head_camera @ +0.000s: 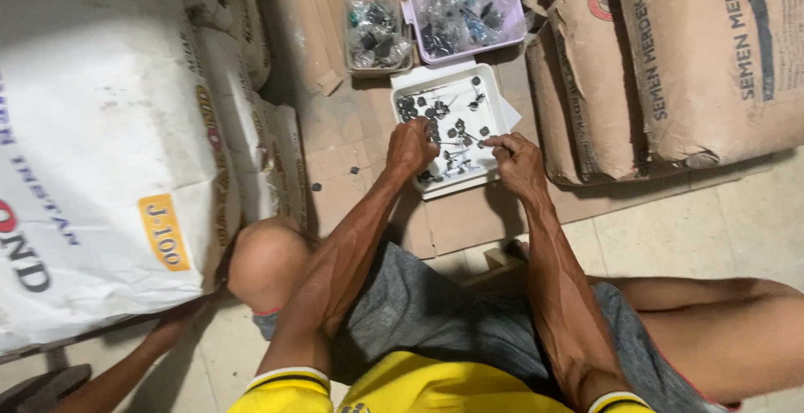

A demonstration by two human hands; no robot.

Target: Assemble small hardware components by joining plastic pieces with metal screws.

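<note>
Sitting on the floor, I had both hands down in the white tray (494, 99) at twelve o'clock from my knees. My left hand (410, 147) was curled shut over small dark parts at the tray's near left side; exactly what it gripped I could not tell. My right hand (517, 162) pinched a thin metal pin (471, 137), its long axis pointing toward ten o'clock, over the tray's near right edge. The tray held scattered dark nuts and small pins. Farther at eleven o'clock stood a clear tub (377, 28) of bagged parts, and at twelve o'clock a lilac bin (462, 7) packed with more bags.
</note>
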